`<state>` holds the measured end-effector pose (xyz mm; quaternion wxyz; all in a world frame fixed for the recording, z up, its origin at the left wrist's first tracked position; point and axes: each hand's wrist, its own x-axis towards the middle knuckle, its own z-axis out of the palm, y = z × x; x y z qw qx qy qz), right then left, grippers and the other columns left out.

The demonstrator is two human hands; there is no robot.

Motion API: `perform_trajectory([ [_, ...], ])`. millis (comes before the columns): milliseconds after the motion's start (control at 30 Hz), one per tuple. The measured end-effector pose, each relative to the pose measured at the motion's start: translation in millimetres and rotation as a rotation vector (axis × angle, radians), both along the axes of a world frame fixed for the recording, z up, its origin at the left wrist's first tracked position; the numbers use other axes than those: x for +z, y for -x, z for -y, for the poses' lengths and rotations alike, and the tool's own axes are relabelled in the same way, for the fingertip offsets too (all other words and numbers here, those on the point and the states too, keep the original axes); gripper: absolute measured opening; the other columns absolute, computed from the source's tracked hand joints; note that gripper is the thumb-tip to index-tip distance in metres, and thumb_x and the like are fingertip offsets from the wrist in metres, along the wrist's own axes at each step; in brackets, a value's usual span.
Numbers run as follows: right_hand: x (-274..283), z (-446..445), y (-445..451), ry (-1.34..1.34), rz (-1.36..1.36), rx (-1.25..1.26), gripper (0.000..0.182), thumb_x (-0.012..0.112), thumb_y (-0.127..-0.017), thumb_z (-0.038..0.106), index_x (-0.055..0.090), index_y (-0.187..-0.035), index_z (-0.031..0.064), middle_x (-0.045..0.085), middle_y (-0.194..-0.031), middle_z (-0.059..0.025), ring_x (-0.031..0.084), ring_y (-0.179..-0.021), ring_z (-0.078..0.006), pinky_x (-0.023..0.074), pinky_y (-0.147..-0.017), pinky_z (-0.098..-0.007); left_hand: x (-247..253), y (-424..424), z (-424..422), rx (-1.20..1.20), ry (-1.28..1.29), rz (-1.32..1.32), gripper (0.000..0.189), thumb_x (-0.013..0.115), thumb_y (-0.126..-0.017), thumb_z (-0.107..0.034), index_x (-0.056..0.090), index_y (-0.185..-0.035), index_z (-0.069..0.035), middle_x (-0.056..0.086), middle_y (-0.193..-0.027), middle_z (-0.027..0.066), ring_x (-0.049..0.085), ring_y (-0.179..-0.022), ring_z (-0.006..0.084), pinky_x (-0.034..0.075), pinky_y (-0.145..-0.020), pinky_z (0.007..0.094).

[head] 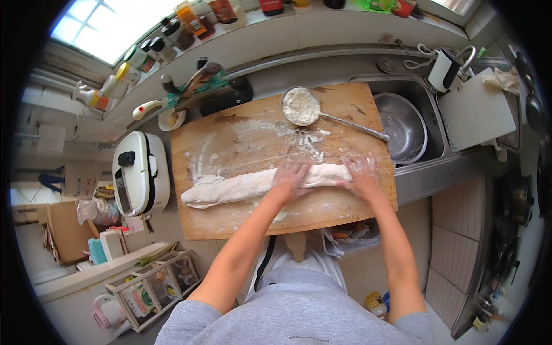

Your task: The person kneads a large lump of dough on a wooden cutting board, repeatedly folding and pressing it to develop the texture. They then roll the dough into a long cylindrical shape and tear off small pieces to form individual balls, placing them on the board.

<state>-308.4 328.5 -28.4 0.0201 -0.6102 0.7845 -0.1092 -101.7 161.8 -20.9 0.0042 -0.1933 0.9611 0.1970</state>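
A long, thick log of pale dough (237, 188) lies across a floured wooden board (207, 138). My left hand (292, 179) rests over the dough right of its middle, palm down. At the dough's right end, my right hand (362, 176) is laid over it with spread fingers. Both hands are dusted with flour and press on the dough; parts of it are hidden under them. Behind the dough, near the board's far edge, sits a round metal scoop of flour (301, 106), its long handle pointing right past the board's edge.
Right of the board, a steel bowl (401, 129) stands in the sink (435, 129). A white appliance with a lid (157, 172) is at the left. Knives in a holder (194, 88) and a small bowl (171, 120) stand behind the board. Jars line the ledge.
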Motion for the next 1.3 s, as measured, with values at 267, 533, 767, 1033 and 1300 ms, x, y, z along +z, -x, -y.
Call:
perform_trajectory([
  [267, 5.1, -22.9, -10.5, -0.176, 0.157, -0.278, 0.073, 0.079, -0.064, 0.034, 0.051, -0.128, 0.0125, 0.052, -0.124, -0.0108, 0.044, -0.122, -0.0301, 0.0282, -0.105, -0.0519, 5.8, -116.8, 49.9, 0.301, 0.091, 0.144, 0.072, 0.076, -0.066, -0.044, 0.051, -0.124, -0.009, 0.055, -0.121, 0.0144, 0.05, -0.113, 0.0337, 0.04, -0.095, 0.0441],
  [533, 4.1, -16.2, -57.7, -0.152, 0.564, -0.5, 0.066, 0.074, -0.068, 0.037, 0.056, -0.121, 0.0025, 0.062, -0.113, -0.0211, 0.06, -0.102, -0.037, 0.0469, -0.088, -0.0441, 25.2, -130.1, 103.2, 0.645, -0.151, -0.135, 0.057, 0.074, -0.064, -0.03, 0.06, -0.113, -0.004, 0.062, -0.106, 0.0208, 0.06, -0.099, 0.0351, 0.047, -0.088, 0.0422],
  [767, 11.7, 89.9, -166.9, -0.12, 0.702, -0.481, 0.063, 0.073, -0.07, 0.038, 0.057, -0.121, 0.0031, 0.06, -0.114, -0.0233, 0.058, -0.107, -0.0354, 0.046, -0.091, -0.0416, -22.0, -207.5, 197.8, 0.828, -0.523, -0.528, 0.082, 0.078, -0.064, -0.037, 0.045, -0.128, 0.002, 0.06, -0.112, 0.0241, 0.061, -0.097, 0.0359, 0.049, -0.084, 0.0404],
  [1033, -15.8, 79.2, -183.5, -0.126, 0.369, -0.333, 0.063, 0.073, -0.07, 0.026, 0.051, -0.125, 0.0051, 0.059, -0.113, -0.022, 0.055, -0.109, -0.0371, 0.0454, -0.091, -0.0431, 18.9, -247.9, 122.9, 0.57, -0.213, 0.058, 0.109, 0.074, -0.065, -0.035, 0.013, -0.145, 0.006, 0.055, -0.12, 0.0272, 0.054, -0.112, 0.0389, 0.043, -0.096, 0.0409],
  [1300, -24.1, 70.2, -155.8, 0.186, 1.226, -0.741, 0.051, 0.078, -0.071, 0.016, 0.052, -0.114, 0.0027, 0.064, -0.096, -0.013, 0.065, -0.08, -0.0202, 0.0541, -0.059, -0.0324, -30.4, -327.8, 144.7, 0.911, -0.388, -0.439, 0.052, 0.067, -0.075, -0.012, 0.051, -0.121, 0.004, 0.061, -0.109, 0.0198, 0.061, -0.095, 0.031, 0.048, -0.085, 0.0371],
])
